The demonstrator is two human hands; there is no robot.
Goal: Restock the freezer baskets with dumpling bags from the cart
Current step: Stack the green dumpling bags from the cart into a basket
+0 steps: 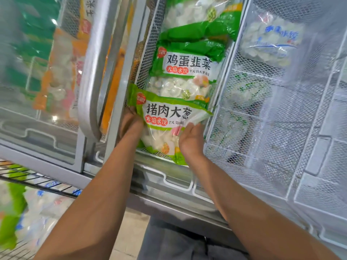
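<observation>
Two hands are on one green-and-white dumpling bag (167, 126) at the near end of the middle freezer basket (150, 59). The left hand (131, 122) grips the bag's left edge with fingers tucked behind it; the right hand (189, 139) curls over its right side. The bag's lower end overhangs the freezer's front rim (169, 177), so I judge it is being set in and is not yet seated.

Done so far, by how things lie: the same basket holds at least two similar green bags, one egg-and-chive bag (185, 72) just beyond the held one and touching it, and another (199, 21) further back. The basket to the right (262, 128) looks thinly filled: a blue-printed clear bag (270, 40) lies at its far end, and a few pale bags show through the mesh lower down, though glare makes their number hard to tell. At lower left, the wire cart (37, 182) carries more green and blue-printed bags, so plenty of stock appears left to move.

Room is tight. Mesh walls flank the bag on both sides, and a slid-back glass lid with a curved metal handle (90, 102) stands just left of the left forearm. The freest way in is from above and from the near rim.
</observation>
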